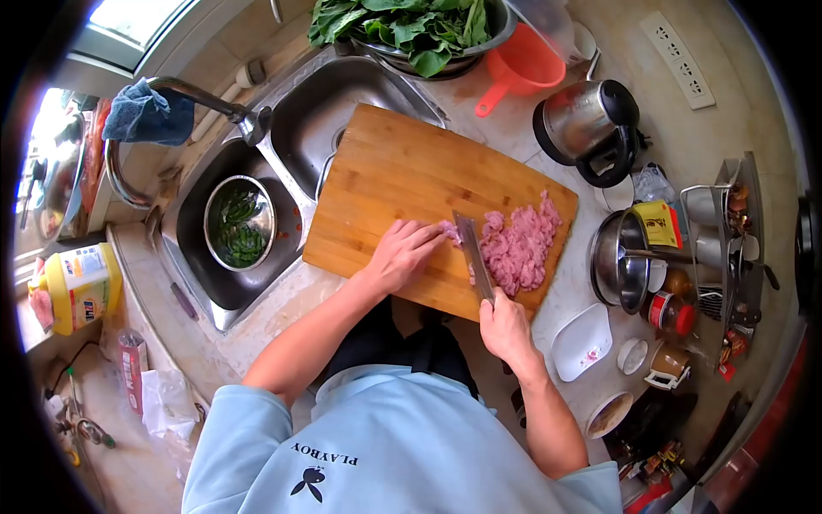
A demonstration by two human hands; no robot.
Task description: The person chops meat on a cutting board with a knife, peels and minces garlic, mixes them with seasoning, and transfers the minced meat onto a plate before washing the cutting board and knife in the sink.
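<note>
A wooden cutting board (377, 184) lies across the sink's edge and the counter. My right hand (507, 327) is wrapped round the handle of a kitchen knife (473, 253), whose blade stands on edge on the board. To the right of the blade is a pile of chopped pink raw meat (518, 247). My left hand (402, 253) rests on the board left of the blade, fingers bent and close together. Its fingertips press on a small piece of meat (449, 230) beside the blade.
Left of the board is a double sink (295, 98) with a metal bowl of greens (241, 223) under the faucet (253, 124). Leafy vegetables (411, 30), a red strainer (522, 64) and a kettle (586, 124) stand behind. A white dish (582, 343) and metal bowls (618, 261) are at right.
</note>
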